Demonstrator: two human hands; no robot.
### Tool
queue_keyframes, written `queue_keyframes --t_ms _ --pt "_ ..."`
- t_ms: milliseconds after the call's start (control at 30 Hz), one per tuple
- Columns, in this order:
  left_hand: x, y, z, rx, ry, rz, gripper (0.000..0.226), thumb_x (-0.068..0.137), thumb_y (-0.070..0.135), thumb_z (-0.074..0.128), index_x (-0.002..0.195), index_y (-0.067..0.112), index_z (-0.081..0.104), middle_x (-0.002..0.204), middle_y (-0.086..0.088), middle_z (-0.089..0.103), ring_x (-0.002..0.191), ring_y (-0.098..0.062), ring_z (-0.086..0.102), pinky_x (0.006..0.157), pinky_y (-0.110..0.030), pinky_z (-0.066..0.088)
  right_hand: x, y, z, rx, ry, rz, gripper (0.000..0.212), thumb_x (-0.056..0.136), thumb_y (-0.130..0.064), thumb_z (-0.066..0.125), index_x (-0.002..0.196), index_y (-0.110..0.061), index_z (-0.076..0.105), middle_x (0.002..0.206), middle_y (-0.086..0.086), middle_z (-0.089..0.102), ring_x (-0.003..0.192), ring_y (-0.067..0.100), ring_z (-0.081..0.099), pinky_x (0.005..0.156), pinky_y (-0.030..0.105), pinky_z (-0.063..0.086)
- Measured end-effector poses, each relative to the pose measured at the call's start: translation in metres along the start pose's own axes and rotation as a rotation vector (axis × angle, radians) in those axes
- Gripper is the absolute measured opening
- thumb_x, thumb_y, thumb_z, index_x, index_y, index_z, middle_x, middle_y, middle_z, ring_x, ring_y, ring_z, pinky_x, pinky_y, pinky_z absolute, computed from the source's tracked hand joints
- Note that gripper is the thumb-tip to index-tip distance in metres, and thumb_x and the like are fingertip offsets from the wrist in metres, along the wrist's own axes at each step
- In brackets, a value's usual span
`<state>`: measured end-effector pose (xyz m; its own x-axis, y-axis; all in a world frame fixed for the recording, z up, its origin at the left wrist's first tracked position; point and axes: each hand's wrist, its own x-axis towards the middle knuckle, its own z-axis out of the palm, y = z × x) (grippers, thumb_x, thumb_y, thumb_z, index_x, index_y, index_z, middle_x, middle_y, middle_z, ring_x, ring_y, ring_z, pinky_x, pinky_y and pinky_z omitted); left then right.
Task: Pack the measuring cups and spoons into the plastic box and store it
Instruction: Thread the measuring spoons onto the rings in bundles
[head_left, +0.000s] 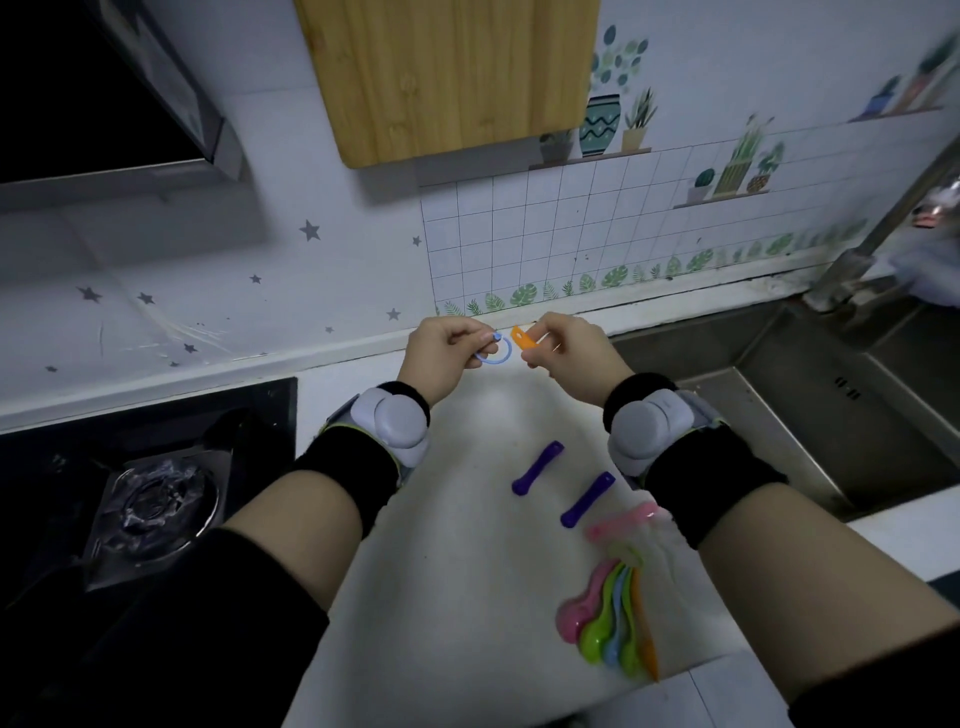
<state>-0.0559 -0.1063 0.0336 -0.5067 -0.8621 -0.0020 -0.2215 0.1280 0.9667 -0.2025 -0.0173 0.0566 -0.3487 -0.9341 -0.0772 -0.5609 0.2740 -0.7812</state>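
Now left hand (441, 345) pinches blue ring (494, 353) — right hand (566, 345) pinches orange spoon (524, 338).

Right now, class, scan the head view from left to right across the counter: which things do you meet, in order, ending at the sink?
gas burner → left hand → blue ring → orange handle → right hand → steel sink

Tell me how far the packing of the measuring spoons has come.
Nothing looks packed; no plastic box is in view. In hand: the left hand pinches a blue ring, the right hand holds an orange spoon beside it. Left: two purple spoons and the fanned coloured spoons lie on the counter.
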Motion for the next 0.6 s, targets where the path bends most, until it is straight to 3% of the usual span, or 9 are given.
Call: queue_keyframes --t_ms 100,200,300,400,600 --pt "0.001 0.002 0.000 0.057 -0.022 0.017 0.015 0.090 0.003 0.056 0.091 -0.001 0.070 0.072 -0.001 0.065 0.063 -0.002 0.059 0.064 -0.013 0.052 0.001 -0.001 -0.004 -0.255 -0.032 -0.081 0.011 0.086 -0.016 0.060 0.095 -0.014 0.066 0.083 0.006 0.069 0.078 0.019 0.052 0.074 0.029 0.042" --pt "0.000 0.004 -0.002 0.098 -0.036 0.042 0.015 0.089 0.003 0.056 0.086 0.006 0.071 0.070 0.001 0.065 0.068 -0.010 0.057 0.065 -0.014 0.052 0.001 -0.004 -0.008 -0.447 -0.054 -0.133 0.016 0.089 -0.022 0.058 0.102 -0.017 0.066 0.089 0.007 0.065 0.090 0.026 0.052 0.072 0.028 0.035" --pt "0.000 0.006 -0.003 0.127 -0.043 0.059 0.016 0.088 0.004 0.058 0.083 0.011 0.071 0.068 0.001 0.065 0.070 -0.016 0.056 0.067 -0.020 0.052 0.003 -0.009 -0.011 -0.594 -0.054 -0.179 0.018 0.092 -0.024 0.056 0.106 -0.020 0.065 0.103 0.011 0.065 0.098 0.032 0.055 0.075 0.032 0.039" --pt "-0.001 0.008 -0.005 0.158 -0.048 0.068 0.016 0.088 0.005 0.059 0.082 0.012 0.072 0.068 0.001 0.065 0.070 -0.018 0.056 0.067 -0.021 0.052 0.004 -0.013 -0.012 -0.694 -0.055 -0.212 0.020 0.093 -0.026 0.054 0.111 -0.023 0.063 0.110 0.013 0.063 0.102 0.034 0.055 0.075 0.032 0.037" --pt "-0.003 0.015 -0.007 0.235 -0.046 0.082 0.014 0.087 0.006 0.060 0.083 0.006 0.073 0.073 -0.007 0.065 0.066 -0.016 0.055 0.072 -0.028 0.053 0.002 -0.024 -0.013 -0.790 -0.052 -0.267 0.019 0.093 -0.023 0.053 0.109 -0.021 0.064 0.106 0.013 0.062 0.096 0.035 0.057 0.070 0.031 0.035"
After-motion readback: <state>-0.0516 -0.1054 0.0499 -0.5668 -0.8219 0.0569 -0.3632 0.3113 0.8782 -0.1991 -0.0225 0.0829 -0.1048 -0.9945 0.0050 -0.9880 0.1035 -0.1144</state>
